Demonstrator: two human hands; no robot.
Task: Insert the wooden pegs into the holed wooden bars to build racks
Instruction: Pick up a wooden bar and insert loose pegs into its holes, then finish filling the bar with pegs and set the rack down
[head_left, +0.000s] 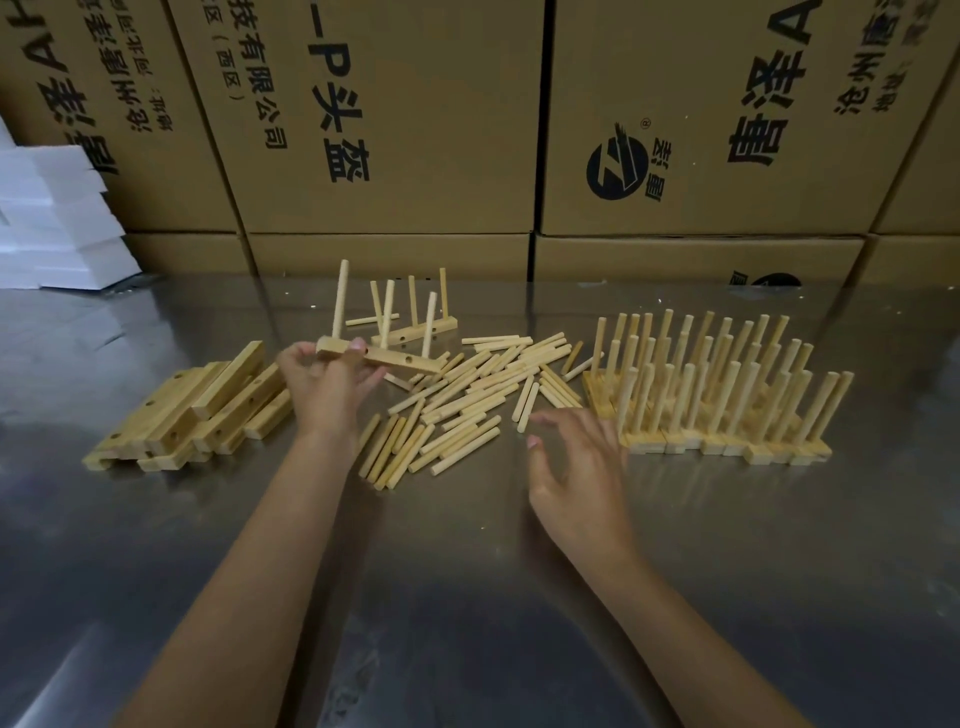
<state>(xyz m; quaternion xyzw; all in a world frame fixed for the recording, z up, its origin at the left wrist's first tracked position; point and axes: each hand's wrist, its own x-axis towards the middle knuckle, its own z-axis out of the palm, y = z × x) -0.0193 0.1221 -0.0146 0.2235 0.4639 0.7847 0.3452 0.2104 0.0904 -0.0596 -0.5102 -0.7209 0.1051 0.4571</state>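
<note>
My left hand (324, 387) grips a holed wooden bar (400, 359) by its left end, lifted above the table. Three pegs stand in this bar and an empty hole shows on its side. Loose wooden pegs (467, 400) lie in a heap at the centre. My right hand (576, 457) hovers open over the table, just right of the heap, holding nothing. Bare holed bars (197, 410) are stacked on the left. Finished racks (727, 389) with upright pegs stand in rows on the right. Another bar with pegs (415, 328) sits behind the held one.
The steel table (467, 597) is shiny and reflective. Large cardboard boxes (395, 124) form a wall along the back edge. White foam blocks (52, 218) are piled at the far left.
</note>
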